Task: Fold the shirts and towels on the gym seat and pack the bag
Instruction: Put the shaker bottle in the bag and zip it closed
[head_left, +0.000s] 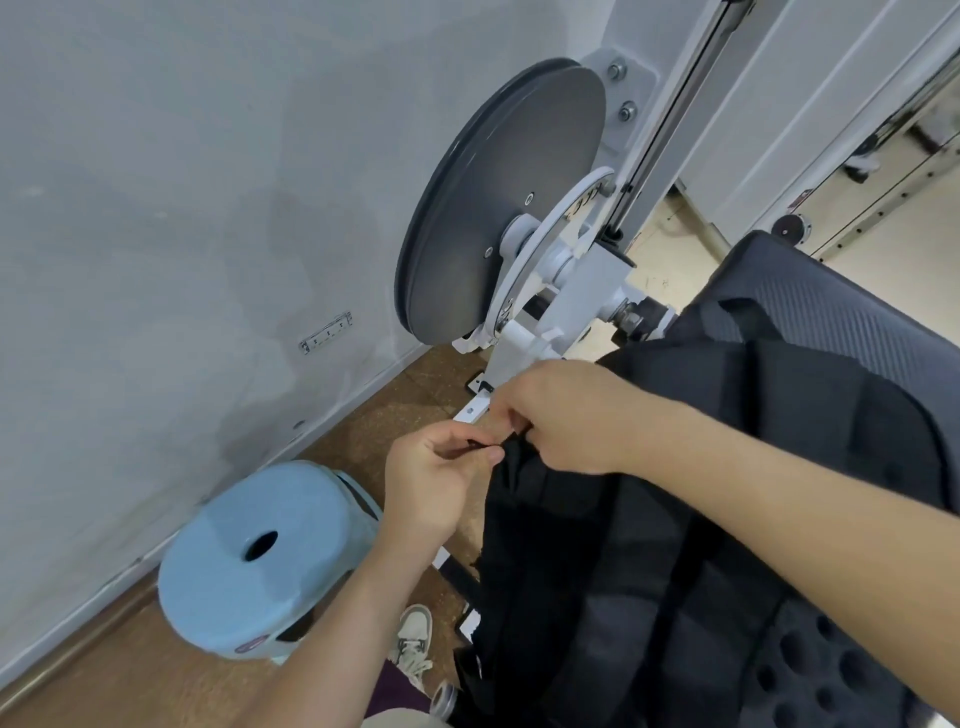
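At frame centre, our left hand (431, 486) pinches a tab (475, 446) on the bag (597, 571); our right hand (566, 415), knuckles up, grips its edge.

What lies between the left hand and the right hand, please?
In the head view, a thin black tab, pinched by the left hand, runs to the bag corner that the right hand grips.

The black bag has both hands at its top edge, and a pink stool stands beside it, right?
No: the head view shows a light blue stool, not pink. The left hand and right hand are at the top edge of the black bag.
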